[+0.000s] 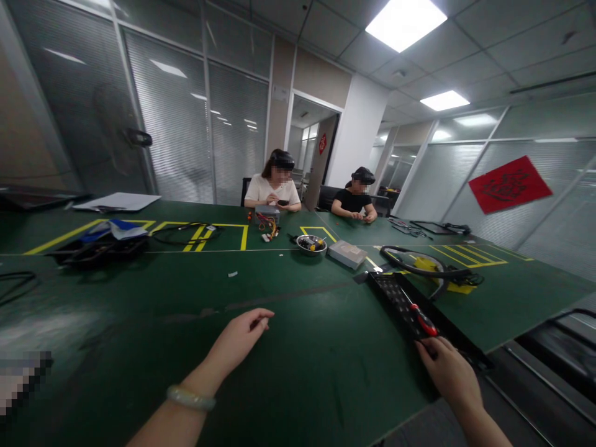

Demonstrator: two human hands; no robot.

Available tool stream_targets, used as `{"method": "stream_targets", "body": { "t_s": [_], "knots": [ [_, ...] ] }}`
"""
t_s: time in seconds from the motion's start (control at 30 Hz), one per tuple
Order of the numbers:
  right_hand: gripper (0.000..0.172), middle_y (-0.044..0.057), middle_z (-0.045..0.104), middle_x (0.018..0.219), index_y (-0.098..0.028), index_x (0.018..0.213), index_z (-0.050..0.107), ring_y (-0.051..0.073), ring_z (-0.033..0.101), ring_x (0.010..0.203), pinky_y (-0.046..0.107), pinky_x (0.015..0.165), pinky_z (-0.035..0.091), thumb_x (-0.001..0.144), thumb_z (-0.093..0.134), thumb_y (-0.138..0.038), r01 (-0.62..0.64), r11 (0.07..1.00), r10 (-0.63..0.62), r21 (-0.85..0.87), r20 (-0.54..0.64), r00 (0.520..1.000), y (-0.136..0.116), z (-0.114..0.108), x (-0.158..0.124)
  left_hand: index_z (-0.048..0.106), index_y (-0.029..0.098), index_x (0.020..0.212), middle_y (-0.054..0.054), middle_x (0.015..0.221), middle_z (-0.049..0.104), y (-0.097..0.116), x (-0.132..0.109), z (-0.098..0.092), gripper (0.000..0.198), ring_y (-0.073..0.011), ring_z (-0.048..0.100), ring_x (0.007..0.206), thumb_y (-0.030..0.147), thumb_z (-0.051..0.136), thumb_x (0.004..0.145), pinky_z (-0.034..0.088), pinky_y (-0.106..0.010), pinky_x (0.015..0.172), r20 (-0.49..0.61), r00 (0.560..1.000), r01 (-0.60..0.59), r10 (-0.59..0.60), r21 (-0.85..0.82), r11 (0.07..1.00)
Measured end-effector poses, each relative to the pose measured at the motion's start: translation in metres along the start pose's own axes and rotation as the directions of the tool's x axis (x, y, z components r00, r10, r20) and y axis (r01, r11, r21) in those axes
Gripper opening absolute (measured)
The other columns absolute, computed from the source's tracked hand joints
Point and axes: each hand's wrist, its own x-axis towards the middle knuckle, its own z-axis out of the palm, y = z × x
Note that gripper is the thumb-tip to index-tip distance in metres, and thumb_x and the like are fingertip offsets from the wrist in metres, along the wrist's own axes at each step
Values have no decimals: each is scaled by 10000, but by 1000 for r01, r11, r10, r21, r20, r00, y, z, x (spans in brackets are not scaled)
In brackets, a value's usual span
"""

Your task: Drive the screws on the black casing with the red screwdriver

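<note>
My left hand (242, 338) hovers low over the green tabletop left of centre, its thumb and fingers drawn together. Whatever those fingertips pinch, if anything, is too small to make out. At the right, my right hand (449, 369) is closed on the near left edge of a long black perforated metal tray (388, 288), which lies angled near the table's side. A screwdriver (423, 321) with a red and black handle rests in the tray, its handle end right by my right fingers. Part of the tray is hidden behind this hand.
Beyond the tray are a grey metal box (347, 254), a steel bowl (311, 245) of small parts and a black tyre-like loop (419, 257). A power supply with coloured wires (267, 215) stands farther back. A black organiser (100, 247) sits left. Two people sit across the table.
</note>
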Motion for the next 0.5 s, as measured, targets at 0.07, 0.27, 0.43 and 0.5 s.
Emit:
{"method": "stream_targets", "body": {
  "t_s": [0.07,0.27,0.43,0.5],
  "knots": [
    [357,38,684,1037,-242,902,677,220,686,826,341,703,495,919,426,-495,15,1000,-15,21,-4,1000,-16,-3,-7,625,232,1253,-67,1098,680,-1,0,0,448,-237,639,995,468,432,924,469,-343,846,-3,1000,-1,1,-1,1000],
    [324,51,694,1094,-242,984,681,207,707,875,319,724,531,952,401,-401,102,983,-106,154,15,994,-86,-13,-46,614,247,1265,-60,1115,682,-2,0,1,440,-234,641,1021,468,440,928,474,-343,862,-4,1000,15,-15,7,1000],
    [278,67,708,1011,-227,1015,688,209,708,901,320,789,559,933,431,-294,250,929,-259,272,0,966,-143,-16,-79,610,240,1272,-73,1139,679,3,-3,-1,459,-251,643,1034,490,447,924,485,-358,849,-6,999,53,-52,11,999],
    [261,71,708,975,-221,1034,687,205,712,856,309,756,571,907,463,-268,321,891,-333,322,-19,943,-161,-11,-92,611,244,1268,-68,1128,684,3,-3,-1,454,-248,644,1035,495,451,925,482,-361,863,-19,999,41,-41,8,999]
  ]
}}
